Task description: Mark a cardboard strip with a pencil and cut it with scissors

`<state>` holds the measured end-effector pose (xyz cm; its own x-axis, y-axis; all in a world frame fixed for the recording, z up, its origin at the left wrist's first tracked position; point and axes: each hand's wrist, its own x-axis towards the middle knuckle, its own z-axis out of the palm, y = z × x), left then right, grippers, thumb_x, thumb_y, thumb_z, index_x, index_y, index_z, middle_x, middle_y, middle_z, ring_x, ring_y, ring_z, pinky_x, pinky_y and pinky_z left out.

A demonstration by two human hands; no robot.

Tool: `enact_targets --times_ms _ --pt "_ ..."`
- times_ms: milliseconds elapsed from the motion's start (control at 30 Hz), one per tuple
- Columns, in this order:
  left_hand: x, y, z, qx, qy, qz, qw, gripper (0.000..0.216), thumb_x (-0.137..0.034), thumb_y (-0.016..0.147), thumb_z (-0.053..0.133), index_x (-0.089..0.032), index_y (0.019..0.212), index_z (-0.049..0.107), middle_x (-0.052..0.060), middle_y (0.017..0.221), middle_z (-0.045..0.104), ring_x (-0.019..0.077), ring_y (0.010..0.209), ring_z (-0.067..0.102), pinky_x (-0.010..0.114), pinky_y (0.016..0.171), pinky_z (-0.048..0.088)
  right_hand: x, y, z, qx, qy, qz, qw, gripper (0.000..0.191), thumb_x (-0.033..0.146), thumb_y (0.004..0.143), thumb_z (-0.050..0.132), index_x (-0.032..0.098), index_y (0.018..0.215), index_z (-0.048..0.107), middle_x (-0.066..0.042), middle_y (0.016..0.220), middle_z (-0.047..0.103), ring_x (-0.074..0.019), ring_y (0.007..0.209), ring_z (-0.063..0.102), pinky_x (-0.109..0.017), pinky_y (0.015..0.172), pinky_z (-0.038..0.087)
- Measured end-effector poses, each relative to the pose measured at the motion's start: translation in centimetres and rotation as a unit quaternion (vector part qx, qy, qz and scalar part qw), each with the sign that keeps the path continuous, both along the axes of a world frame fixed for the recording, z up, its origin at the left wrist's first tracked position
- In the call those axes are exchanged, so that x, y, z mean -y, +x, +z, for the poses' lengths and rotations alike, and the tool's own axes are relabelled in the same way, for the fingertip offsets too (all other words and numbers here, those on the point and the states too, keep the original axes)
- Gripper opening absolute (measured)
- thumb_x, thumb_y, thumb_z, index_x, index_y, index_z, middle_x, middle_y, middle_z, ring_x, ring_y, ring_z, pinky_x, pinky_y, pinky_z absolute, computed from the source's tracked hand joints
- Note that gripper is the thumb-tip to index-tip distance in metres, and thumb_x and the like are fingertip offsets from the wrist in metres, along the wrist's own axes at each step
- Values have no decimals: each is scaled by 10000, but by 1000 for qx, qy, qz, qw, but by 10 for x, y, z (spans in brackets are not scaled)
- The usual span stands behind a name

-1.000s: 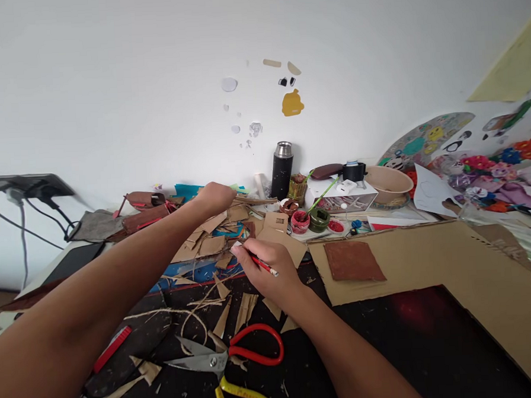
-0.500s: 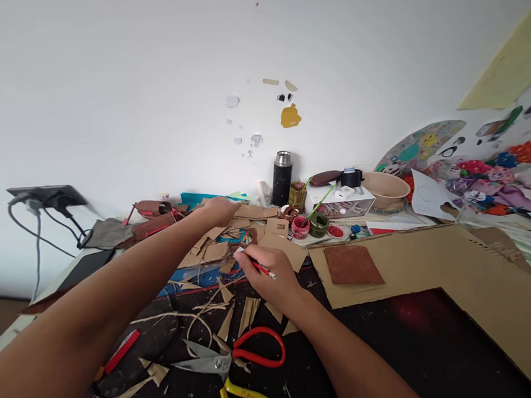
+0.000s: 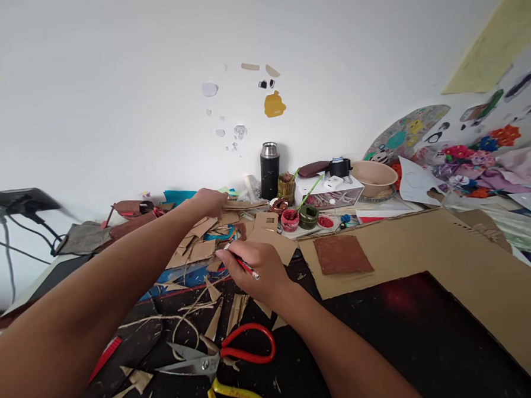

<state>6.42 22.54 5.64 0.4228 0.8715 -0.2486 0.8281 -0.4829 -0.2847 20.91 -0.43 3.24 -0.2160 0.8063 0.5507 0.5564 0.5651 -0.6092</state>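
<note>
Past the scissors (image 3: pixel 206 364), my right hand (image 3: pixel 255 263) holds a red pencil (image 3: pixel 248 267). Farther past them, my left hand (image 3: pixel 211 200) seems to reach for cardboard bits (image 3: pixel 203 251); I can't tell its grip. Picking needs care.

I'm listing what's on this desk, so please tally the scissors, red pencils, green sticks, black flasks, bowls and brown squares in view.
Metal scissors with red and yellow handles: 1
Slim red pencil, in the right hand: 1
Thin bright-green sticks: 2
Black cylindrical flask with silver top: 1
Round beige bowl: 1
Flat brown square piece: 1
Total: 7
</note>
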Motion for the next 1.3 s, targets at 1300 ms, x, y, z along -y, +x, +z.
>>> enact_targets --times_ms 1300 --pt "160 -87 17 310 62 48 948 306 -350 1008 466 -204 1105 716 79 980 804 266 855 743 334 730 484 2 -4 0 -84 -27 23 996 469 417 1092 520 230 667 453 24 568 507 -141 531 500 -286 563 324"
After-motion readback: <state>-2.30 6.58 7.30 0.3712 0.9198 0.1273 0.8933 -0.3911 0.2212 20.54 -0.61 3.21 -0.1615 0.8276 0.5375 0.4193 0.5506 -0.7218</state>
